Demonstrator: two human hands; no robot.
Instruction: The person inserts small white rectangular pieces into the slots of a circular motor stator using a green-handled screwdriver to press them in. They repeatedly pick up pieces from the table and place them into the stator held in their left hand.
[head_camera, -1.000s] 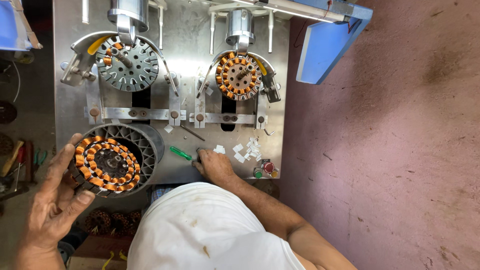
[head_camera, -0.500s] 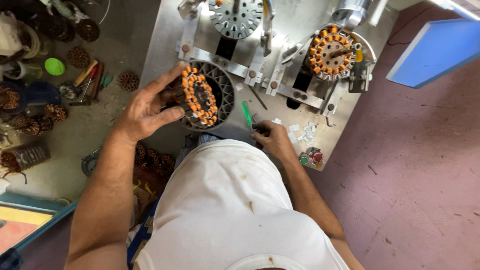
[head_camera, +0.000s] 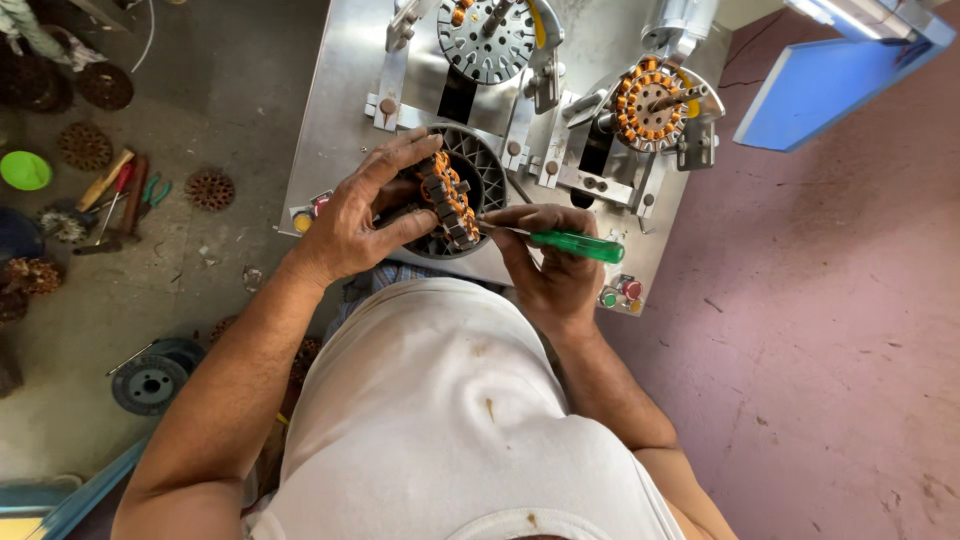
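Steel workbench (head_camera: 340, 90), grey concrete floor (head_camera: 215, 120) at left, pinkish floor (head_camera: 850, 330) at right, daylight

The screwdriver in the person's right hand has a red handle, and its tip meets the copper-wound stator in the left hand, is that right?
Not quite: the head view shows the screwdriver in the right hand has a green handle. Its tip does meet the copper-wound stator held by the left hand.

Left hand (head_camera: 352, 222) grips stator (head_camera: 452, 199) (screwdriver (head_camera: 568, 243) touching).
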